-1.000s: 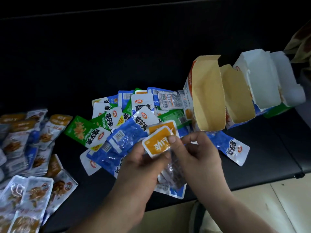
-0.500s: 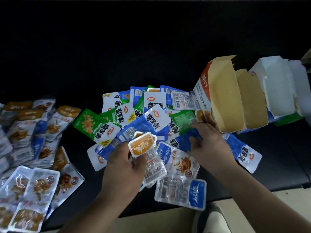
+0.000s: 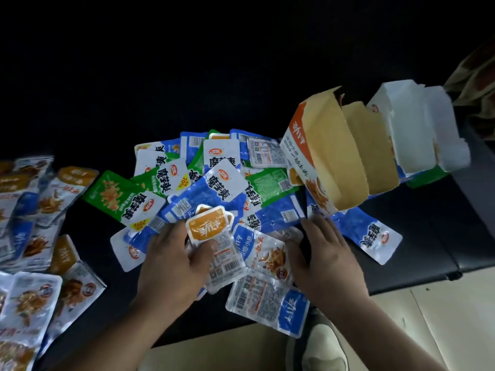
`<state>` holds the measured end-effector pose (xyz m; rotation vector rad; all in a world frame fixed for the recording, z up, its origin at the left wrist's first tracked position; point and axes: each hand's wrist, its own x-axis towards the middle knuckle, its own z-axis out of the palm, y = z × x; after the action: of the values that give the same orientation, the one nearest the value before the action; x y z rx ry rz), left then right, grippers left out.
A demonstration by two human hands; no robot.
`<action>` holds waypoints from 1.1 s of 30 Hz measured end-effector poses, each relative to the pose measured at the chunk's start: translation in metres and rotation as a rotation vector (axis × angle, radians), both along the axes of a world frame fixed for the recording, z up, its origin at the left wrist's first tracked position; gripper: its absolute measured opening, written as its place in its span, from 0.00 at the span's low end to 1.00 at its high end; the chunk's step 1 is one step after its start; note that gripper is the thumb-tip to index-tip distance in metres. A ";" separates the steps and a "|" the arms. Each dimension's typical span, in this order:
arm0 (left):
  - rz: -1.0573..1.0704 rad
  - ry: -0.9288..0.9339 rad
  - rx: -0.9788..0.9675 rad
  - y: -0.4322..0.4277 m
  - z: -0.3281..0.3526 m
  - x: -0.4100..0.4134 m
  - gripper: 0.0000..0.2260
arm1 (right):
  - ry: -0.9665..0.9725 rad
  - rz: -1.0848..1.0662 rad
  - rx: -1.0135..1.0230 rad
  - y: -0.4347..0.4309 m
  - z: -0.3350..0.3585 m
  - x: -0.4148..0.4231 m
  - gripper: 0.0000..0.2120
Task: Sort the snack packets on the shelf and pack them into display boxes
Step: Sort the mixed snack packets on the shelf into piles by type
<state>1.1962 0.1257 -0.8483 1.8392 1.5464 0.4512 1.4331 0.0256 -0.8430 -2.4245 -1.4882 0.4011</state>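
A left hand [image 3: 171,261] pinches an orange-labelled packet [image 3: 207,227] while the right hand [image 3: 321,253], fingers straight and empty, lies over the mixed pile [image 3: 214,188] on the dark shelf [image 3: 428,236]. Stacking like packets squarely, labels aligned, should ease loading the open orange display box [image 3: 324,153] beyond.

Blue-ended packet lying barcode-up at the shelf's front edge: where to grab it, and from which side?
Pinch the blue-ended packet by its blue sealed end, coming from the near side. It lies flat on top with nothing over it, and that corner seems to overhang the shelf edge, so a thumb above and fingers below should fit. The open right hand is closest.
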 end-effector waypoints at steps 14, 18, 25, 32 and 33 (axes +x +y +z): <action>-0.037 -0.059 -0.117 0.008 0.005 0.004 0.08 | 0.076 -0.009 0.058 0.015 0.013 0.018 0.24; -0.011 -0.144 -0.237 0.012 0.009 0.006 0.09 | 0.134 0.138 0.224 0.021 0.016 -0.009 0.24; 0.113 -0.507 -0.381 0.013 0.034 0.011 0.08 | 0.135 0.282 0.060 0.050 0.001 -0.037 0.33; 0.291 -0.582 -0.239 0.018 0.061 -0.013 0.04 | -0.003 0.149 0.170 0.073 0.017 -0.036 0.25; 0.316 -0.601 -0.252 0.018 0.063 -0.021 0.03 | 0.032 0.164 0.224 0.075 0.024 -0.045 0.25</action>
<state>1.1753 0.1441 -0.7854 1.1254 1.3848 0.8259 1.3883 0.1003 -0.8190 -2.1239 -1.6287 0.2874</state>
